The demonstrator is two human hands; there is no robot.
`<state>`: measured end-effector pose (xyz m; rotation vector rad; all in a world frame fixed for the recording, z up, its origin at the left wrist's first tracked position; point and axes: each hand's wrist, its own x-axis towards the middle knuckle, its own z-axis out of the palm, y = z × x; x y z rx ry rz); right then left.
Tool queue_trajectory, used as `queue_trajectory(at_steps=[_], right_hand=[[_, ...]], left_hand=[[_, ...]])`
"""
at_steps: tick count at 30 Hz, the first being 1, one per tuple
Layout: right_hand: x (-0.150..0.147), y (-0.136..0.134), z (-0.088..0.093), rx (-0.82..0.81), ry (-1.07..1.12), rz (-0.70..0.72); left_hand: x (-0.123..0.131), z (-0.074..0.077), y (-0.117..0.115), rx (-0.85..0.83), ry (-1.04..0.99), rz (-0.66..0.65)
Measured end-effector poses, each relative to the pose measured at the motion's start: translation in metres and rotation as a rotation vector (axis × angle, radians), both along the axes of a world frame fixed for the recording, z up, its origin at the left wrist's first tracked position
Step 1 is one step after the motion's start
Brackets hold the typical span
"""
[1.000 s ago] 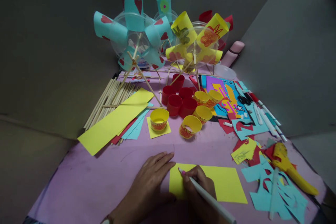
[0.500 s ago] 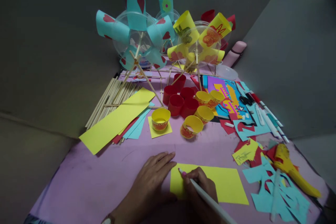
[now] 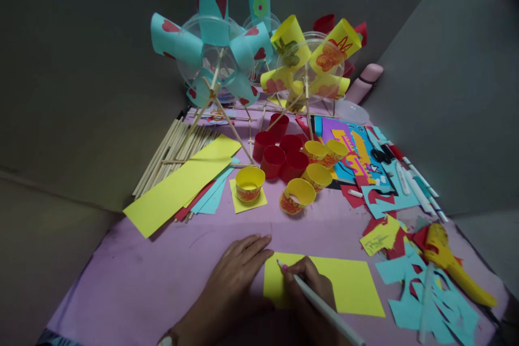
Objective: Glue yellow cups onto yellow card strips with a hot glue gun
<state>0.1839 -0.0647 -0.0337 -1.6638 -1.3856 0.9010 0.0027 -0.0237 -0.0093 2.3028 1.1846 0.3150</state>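
A rectangular strip of yellow paper lies flat on the pink table near its front edge. My left hand rests flat at the paper's left end, fingers stretched out. In my right hand is a white marker with a pink collar near its point. The marker's tip is at the upper left part of the yellow paper. Any mark under the tip is too small to make out. Beyond the hands stand a yellow paper cup on a yellow square and several other yellow paper rings with orange drawings.
Red paper rings stand mid-table. Behind them are wheel models with blue paper cylinders and yellow ones. Wooden sticks and yellow strips lie left; a yellow glue gun, blue scraps and scissors lie right.
The view has shifted very slightly. My left hand stays flat by the paper, and the marker tip remains at nearly the same spot.
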Motion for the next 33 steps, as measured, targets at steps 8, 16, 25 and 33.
queue_trajectory(at_steps=[8, 16, 25, 33], right_hand=[[0.000, 0.004, 0.015, 0.005, -0.055, 0.121], [-0.004, 0.006, 0.020, 0.063, -0.112, 0.149], [-0.003, 0.007, 0.019, 0.093, -0.178, 0.227], [-0.004, 0.007, 0.014, 0.147, -0.214, 0.295]], left_hand=[[0.001, 0.001, 0.001, -0.001, 0.011, -0.014], [0.000, -0.003, -0.001, 0.062, -0.002, -0.005], [-0.001, -0.003, 0.000, 0.060, -0.037, -0.006], [-0.003, -0.009, -0.003, 0.090, -0.073, -0.004]])
